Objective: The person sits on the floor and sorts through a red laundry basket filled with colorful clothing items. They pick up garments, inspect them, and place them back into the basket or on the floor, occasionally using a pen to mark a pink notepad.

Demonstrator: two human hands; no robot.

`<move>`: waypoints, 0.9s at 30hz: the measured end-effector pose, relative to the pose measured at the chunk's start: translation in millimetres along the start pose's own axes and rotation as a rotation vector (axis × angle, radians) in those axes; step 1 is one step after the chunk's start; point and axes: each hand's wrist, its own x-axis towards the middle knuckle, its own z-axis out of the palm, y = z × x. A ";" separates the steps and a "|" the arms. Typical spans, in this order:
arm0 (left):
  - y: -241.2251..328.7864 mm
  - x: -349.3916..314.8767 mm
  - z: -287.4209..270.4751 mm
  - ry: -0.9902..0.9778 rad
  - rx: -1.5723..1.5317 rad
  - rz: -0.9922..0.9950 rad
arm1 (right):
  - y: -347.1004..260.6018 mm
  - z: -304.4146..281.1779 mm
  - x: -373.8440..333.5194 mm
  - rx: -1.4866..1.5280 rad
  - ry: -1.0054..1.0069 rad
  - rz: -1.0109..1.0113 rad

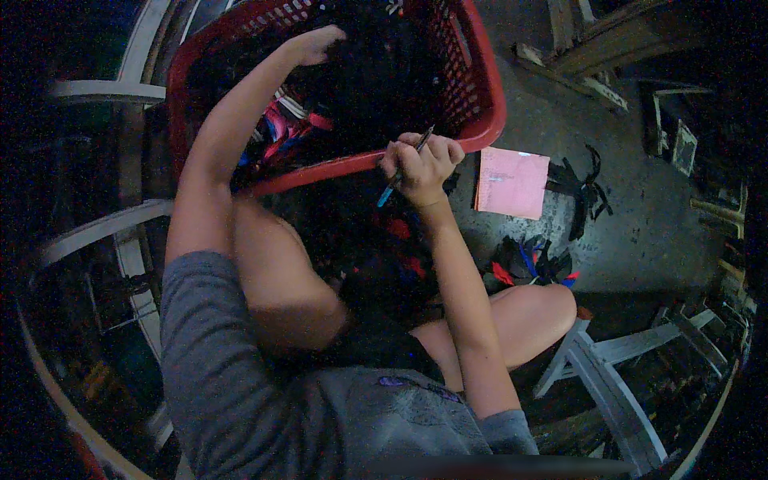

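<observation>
With the right hand [424, 164] closed round a pen [387, 194] at the near rim of the red basket [336, 169], we best keep its tip clear of the dark contents [376, 80]. Over these the left hand [318, 46] curls; its hold, if any, we cannot tell. Pink paper [512, 188] lies on the scuffed grey floor [632, 248]; wooden frames [614, 392] flank us dimly.

No words or numbers could be read. On the pink pad [516, 194], a few short lines of writing [501, 176] were seen toward the upper left, too small and faint to be made out. On the grey shirt [320, 424], a dark print [432, 406] with purple patches was shown across the front; whether letters were included could not be told.
</observation>
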 end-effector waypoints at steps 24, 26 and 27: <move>148.4 -165.8 -49.4 0.262 -0.182 0.280 | 35.6 -38.0 104.9 0.546 -0.152 0.591; 167.4 -179.7 -51.1 0.297 -0.177 0.315 | 73.8 -52.9 127.6 0.651 -0.370 0.651; 175.5 -187.5 -51.9 0.312 -0.172 0.325 | 89.7 -63.2 133.2 0.703 -0.511 0.751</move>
